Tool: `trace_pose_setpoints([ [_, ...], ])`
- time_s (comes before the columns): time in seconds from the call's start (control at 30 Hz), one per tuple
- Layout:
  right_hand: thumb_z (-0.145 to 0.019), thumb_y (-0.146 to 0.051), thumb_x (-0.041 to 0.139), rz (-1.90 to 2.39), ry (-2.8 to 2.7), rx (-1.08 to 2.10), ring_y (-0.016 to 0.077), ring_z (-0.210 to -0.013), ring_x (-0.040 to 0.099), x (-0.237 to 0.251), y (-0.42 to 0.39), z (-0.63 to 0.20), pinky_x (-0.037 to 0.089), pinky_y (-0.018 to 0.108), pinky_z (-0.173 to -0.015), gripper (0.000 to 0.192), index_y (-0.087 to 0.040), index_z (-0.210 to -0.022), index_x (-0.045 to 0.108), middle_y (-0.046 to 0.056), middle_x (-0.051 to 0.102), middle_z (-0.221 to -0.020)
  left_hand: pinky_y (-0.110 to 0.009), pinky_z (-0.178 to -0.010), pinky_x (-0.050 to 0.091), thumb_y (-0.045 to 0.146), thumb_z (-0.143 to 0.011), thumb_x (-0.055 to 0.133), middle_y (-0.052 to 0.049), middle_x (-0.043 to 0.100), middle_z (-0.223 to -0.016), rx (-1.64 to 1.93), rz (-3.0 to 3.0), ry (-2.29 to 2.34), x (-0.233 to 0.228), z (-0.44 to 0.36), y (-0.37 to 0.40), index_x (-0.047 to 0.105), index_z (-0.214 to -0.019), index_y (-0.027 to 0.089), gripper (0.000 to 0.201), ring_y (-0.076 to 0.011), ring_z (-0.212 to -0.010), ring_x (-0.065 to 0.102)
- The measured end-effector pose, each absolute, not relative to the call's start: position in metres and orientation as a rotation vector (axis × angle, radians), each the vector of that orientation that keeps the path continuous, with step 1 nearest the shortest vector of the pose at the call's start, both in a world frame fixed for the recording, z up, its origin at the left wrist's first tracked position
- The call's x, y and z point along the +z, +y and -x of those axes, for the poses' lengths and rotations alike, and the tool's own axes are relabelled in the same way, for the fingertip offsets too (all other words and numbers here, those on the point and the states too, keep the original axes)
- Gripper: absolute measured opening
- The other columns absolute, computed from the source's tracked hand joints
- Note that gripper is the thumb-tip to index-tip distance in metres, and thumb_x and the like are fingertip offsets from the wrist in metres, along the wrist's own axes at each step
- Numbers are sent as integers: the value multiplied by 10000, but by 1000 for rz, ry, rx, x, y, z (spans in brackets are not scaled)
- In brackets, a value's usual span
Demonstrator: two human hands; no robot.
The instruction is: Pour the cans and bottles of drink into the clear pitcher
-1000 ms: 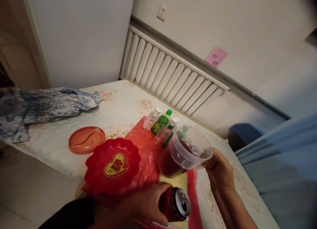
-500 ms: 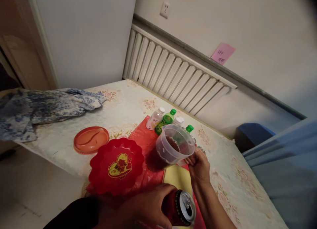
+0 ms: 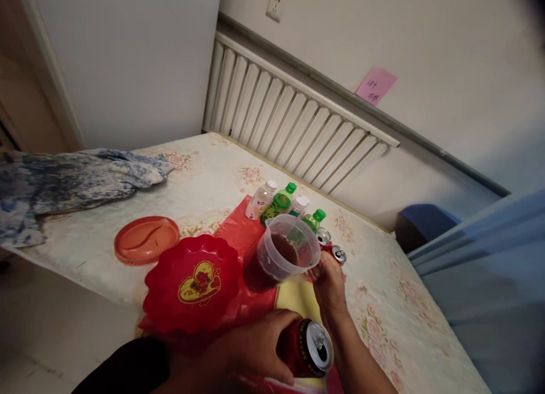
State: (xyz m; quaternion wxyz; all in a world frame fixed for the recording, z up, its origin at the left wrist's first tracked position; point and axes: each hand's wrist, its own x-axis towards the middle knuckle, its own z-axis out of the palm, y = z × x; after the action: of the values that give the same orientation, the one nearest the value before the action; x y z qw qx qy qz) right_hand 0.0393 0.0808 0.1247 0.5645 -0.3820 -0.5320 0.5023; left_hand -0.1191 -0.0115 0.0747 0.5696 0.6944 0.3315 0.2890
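My left hand [image 3: 249, 351] grips a red drink can [image 3: 307, 350] with an opened silver top, low near the front edge. My right hand [image 3: 327, 283] holds the near rim of a clear plastic tub [image 3: 281, 256] with dark liquid in it, set on a red plastic sheet [image 3: 240, 229]. Just beyond the tub stand several small bottles [image 3: 279, 203] with white and green caps, and two cans [image 3: 332, 248] lie to its right.
A red scalloped dish with a heart picture [image 3: 193, 282] and an orange plate [image 3: 146, 240] sit to the left on the floral tablecloth [image 3: 204, 178]. Blue patterned cloth [image 3: 63, 184] lies at far left. A radiator [image 3: 293, 133] runs behind the table.
My right hand has carried the tub away from me and lowered it onto the red sheet beside the bottles. My left hand has kept the can in place.
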Motion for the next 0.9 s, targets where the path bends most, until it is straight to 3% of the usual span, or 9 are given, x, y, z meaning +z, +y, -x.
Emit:
trace_pose_setpoints([
  [0.1, -837, -488, 556, 1013, -1288, 1022, 144, -659, 528, 124, 75, -53, 433, 269, -631, 279, -211, -825, 581, -10, 582, -734, -393, -970, 450, 261, -499, 814, -53, 577, -1262, 691, -1629, 781, 73, 116, -8, 510, -1293, 263, 850, -291, -1132, 552],
  [0.17, -823, -479, 590, 1080, -1237, 926, 167, -779, 578, 122, 67, -67, 461, 297, -731, 290, -219, -952, 599, 12, 628, -869, -399, -998, 434, 242, -501, 811, -51, 567, -1286, 707, -1621, 781, 71, 113, -5, 502, -1300, 265, 857, -289, -1158, 539],
  [0.37, -782, -393, 696, 1187, -1233, 992, 178, -774, 606, 98, 16, -111, 483, 302, -754, 292, -222, -1007, 623, 10, 642, -814, -378, -1034, 414, 186, -499, 807, -31, 568, -1300, 798, -1586, 769, 69, 102, 0, 505, -1295, 267, 855, -270, -1187, 523],
  [0.5, -734, -402, 758, 1209, -1205, 1174, 257, -1006, 645, 80, -18, -127, 510, 368, -868, 489, -248, -1172, 603, 81, 690, -1086, -386, -1047, 406, 154, -499, 794, -38, 573, -1293, 864, -1576, 763, 67, 94, 4, 510, -1274, 252, 831, -262, -1187, 525],
  [0.63, -639, -381, 822, 1150, -1240, 1246, 314, -1226, 546, 77, -32, -127, 453, 434, -1010, 702, -251, -1280, 566, 118, 593, -1328, -412, -1058, 395, 147, -515, 774, -59, 572, -1304, 883, -1586, 765, 62, 85, 11, 507, -1264, 234, 800, -271, -1199, 520],
  [0.9, -550, -238, 772, 1476, -1269, 926, 310, -1174, 593, 68, -36, -110, 469, 411, -1010, 691, -214, -1224, 620, 81, 668, -1223, -416, -1055, 399, 203, -550, 785, -94, 584, -1279, 893, -1670, 798, 59, 63, 20, 514, -1238, 205, 740, -280, -1179, 533],
])
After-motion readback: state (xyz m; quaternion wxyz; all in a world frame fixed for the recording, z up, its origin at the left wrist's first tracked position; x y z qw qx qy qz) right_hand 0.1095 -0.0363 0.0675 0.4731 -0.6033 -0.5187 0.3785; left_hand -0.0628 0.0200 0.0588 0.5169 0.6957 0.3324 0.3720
